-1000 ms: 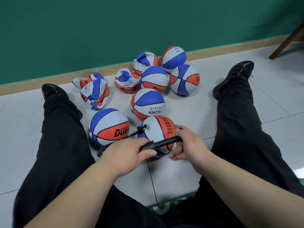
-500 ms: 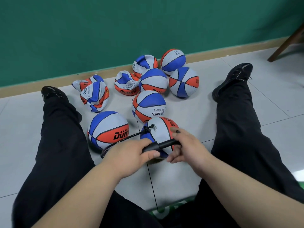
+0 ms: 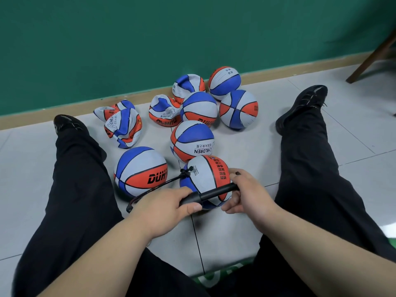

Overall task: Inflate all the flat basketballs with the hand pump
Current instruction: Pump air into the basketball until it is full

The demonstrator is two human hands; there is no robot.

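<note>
Far left on the floor (image 3: 246,228), near its far edge under the green wall, I see a crumpled ball (image 3: 123,127) folded in on itself, with two more collapsed ones (image 3: 164,111) further along that edge. I judge these light and floppy: I'd cup them from below and keep the valve facing up, since pinching a fold would only twist them. Nearer me sits a round ball (image 3: 140,171) that looks firm and would roll at a nudge. My left hand (image 3: 165,205) is wrapped round the body of the hand pump (image 3: 212,195), thumb on top. The thin black hose (image 3: 162,185) loops away from that hand to the valve of the ball being filled (image 3: 205,174), which rests on the floor between the legs and touches the pump. It looks rounded already, grippy and rubbery rather than slick. My right hand (image 3: 246,194) has its fingers curled round the pump's handle end. The stiff pump wants both ends held; the needle joint seems to me the fragile spot.
</note>
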